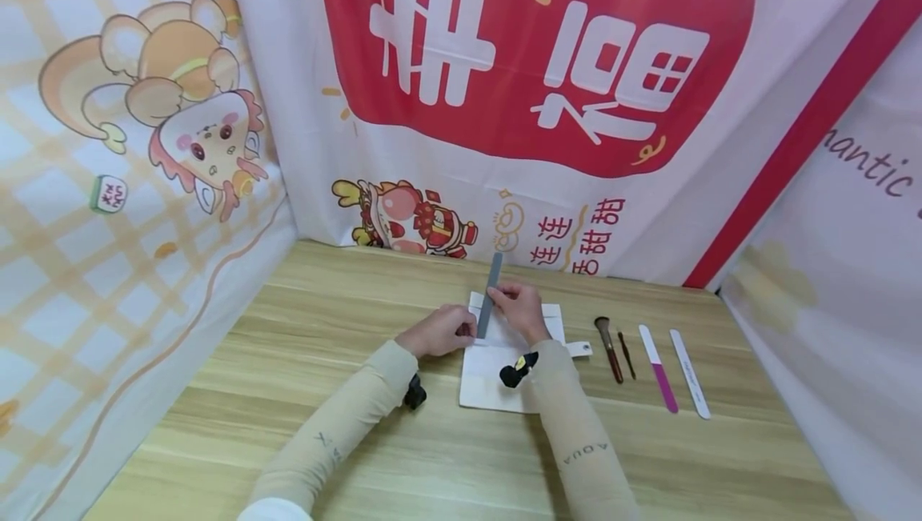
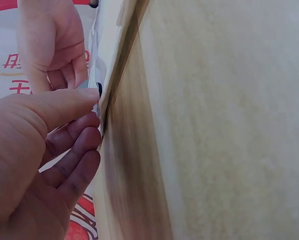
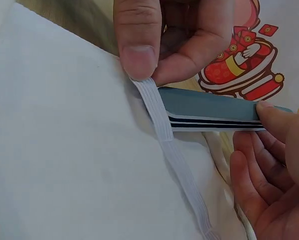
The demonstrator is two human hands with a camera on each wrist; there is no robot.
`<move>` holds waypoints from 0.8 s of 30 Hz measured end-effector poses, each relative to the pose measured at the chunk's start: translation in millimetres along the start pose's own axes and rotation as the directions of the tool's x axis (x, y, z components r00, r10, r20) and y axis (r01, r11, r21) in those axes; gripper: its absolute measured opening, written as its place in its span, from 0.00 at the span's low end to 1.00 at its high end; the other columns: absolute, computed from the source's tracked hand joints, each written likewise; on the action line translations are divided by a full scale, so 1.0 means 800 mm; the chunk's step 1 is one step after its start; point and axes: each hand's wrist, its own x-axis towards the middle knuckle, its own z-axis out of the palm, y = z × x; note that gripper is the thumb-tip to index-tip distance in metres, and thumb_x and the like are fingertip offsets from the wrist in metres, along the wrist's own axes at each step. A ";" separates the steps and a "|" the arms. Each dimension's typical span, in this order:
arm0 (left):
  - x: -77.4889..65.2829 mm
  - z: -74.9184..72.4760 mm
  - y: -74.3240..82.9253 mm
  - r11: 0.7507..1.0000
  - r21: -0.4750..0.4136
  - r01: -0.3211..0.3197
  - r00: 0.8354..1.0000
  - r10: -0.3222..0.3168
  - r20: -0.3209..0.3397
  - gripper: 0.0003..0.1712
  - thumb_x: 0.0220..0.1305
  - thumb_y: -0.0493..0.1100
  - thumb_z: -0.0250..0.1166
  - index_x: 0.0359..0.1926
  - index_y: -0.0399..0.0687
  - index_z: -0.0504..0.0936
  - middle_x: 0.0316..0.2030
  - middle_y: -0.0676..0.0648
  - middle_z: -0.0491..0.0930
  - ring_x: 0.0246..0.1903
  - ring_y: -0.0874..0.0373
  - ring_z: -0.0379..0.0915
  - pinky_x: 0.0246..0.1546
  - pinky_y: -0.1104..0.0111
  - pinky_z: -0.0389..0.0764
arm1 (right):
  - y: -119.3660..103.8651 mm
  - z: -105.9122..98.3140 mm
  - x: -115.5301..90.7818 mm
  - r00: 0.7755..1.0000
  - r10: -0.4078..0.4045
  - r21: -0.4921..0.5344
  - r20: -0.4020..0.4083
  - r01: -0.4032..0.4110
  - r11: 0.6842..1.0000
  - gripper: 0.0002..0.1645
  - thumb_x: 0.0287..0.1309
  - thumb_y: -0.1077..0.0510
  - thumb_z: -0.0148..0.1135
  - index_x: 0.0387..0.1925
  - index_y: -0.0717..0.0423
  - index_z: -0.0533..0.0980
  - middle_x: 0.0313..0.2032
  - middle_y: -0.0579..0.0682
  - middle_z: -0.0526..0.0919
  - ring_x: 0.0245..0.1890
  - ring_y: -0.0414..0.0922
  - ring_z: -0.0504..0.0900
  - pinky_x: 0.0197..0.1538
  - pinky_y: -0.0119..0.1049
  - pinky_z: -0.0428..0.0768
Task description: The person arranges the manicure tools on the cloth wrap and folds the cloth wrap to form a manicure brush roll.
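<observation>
A white fabric case (image 1: pixel 497 381) lies spread on the table, a white elastic band (image 3: pixel 162 127) running across it. At the band, my left hand (image 1: pixel 446 330) pinches the elastic between thumb and fingers, as the right wrist view shows. My right hand (image 1: pixel 520 309) holds a grey-blue nail file (image 1: pixel 487 305) between thumb and fingers, partway along its length. Thin black and white layers show along the file's edge (image 3: pixel 214 124). Its lower end meets the elastic right beside my left thumb (image 3: pixel 139 60); the other end points toward the back curtain.
Right of the case's snap tab (image 1: pixel 579 349) lie a brown-handled makeup brush (image 1: pixel 612 353), a thin dark tool (image 1: pixel 627 355), a pink-and-white nail file (image 1: pixel 659 373) and a white nail file (image 1: pixel 689 374). Printed curtains (image 1: pixel 288 105) border the wooden table (image 1: pixel 274 361) at back and sides.
</observation>
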 end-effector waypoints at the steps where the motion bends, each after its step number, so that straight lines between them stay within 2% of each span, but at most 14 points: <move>1: 0.001 0.000 0.000 1.000 0.000 0.002 1.000 -0.002 0.005 0.06 0.70 0.36 0.69 0.34 0.49 0.86 0.33 0.53 0.83 0.35 0.62 0.74 0.42 0.68 0.78 | 0.001 0.000 0.000 1.000 0.013 0.002 0.012 -0.013 1.000 0.12 0.67 0.52 0.72 0.45 0.57 0.88 0.38 0.54 0.90 0.32 0.40 0.83 0.37 0.29 0.82; 6: 0.001 -0.001 0.001 1.000 -0.006 0.001 1.000 -0.001 0.017 0.07 0.73 0.36 0.67 0.34 0.47 0.85 0.34 0.52 0.83 0.37 0.60 0.76 0.47 0.64 0.79 | 0.003 0.000 -0.003 0.996 0.041 0.018 0.076 -0.042 0.999 0.11 0.67 0.54 0.72 0.43 0.59 0.89 0.34 0.52 0.89 0.30 0.40 0.83 0.37 0.30 0.81; 13: 0.000 -0.004 0.004 1.000 -0.008 -0.025 1.000 0.025 -0.005 0.08 0.74 0.35 0.66 0.33 0.46 0.82 0.33 0.51 0.81 0.36 0.61 0.74 0.43 0.67 0.77 | 0.000 -0.005 -0.009 0.978 0.051 -0.006 0.204 -0.051 0.999 0.12 0.68 0.55 0.71 0.41 0.61 0.89 0.32 0.52 0.90 0.29 0.38 0.83 0.35 0.29 0.81; 16: 0.000 -0.004 0.004 0.999 -0.035 -0.007 1.000 0.007 -0.007 0.08 0.74 0.35 0.65 0.34 0.46 0.81 0.34 0.51 0.80 0.36 0.61 0.73 0.41 0.68 0.77 | -0.004 -0.010 -0.012 0.956 0.073 -0.068 0.286 -0.056 0.996 0.12 0.68 0.55 0.71 0.42 0.61 0.89 0.32 0.52 0.91 0.29 0.38 0.84 0.35 0.29 0.82; 19: 0.001 -0.003 0.006 0.998 -0.060 0.019 1.000 -0.019 -0.005 0.08 0.75 0.35 0.64 0.34 0.47 0.81 0.35 0.51 0.80 0.36 0.61 0.73 0.41 0.68 0.77 | -0.010 -0.015 -0.017 0.924 0.133 -0.156 0.357 -0.081 0.984 0.12 0.67 0.54 0.72 0.42 0.59 0.90 0.33 0.51 0.91 0.29 0.39 0.84 0.34 0.29 0.82; 22: 0.001 -0.003 0.007 0.997 -0.069 0.041 0.999 -0.042 0.000 0.08 0.75 0.36 0.64 0.35 0.48 0.82 0.36 0.51 0.80 0.36 0.61 0.74 0.41 0.68 0.77 | -0.019 -0.018 -0.021 0.901 0.201 -0.251 0.385 -0.107 0.962 0.13 0.67 0.52 0.72 0.42 0.58 0.90 0.32 0.49 0.91 0.29 0.39 0.85 0.34 0.29 0.82; 24: 0.001 -0.005 0.008 0.996 -0.071 0.055 0.998 -0.055 -0.002 0.07 0.74 0.36 0.65 0.35 0.48 0.83 0.36 0.51 0.81 0.36 0.61 0.74 0.41 0.68 0.78 | -0.026 -0.020 -0.022 0.898 0.223 -0.316 0.380 -0.100 0.944 0.13 0.66 0.51 0.72 0.40 0.57 0.90 0.31 0.49 0.90 0.29 0.40 0.85 0.34 0.30 0.81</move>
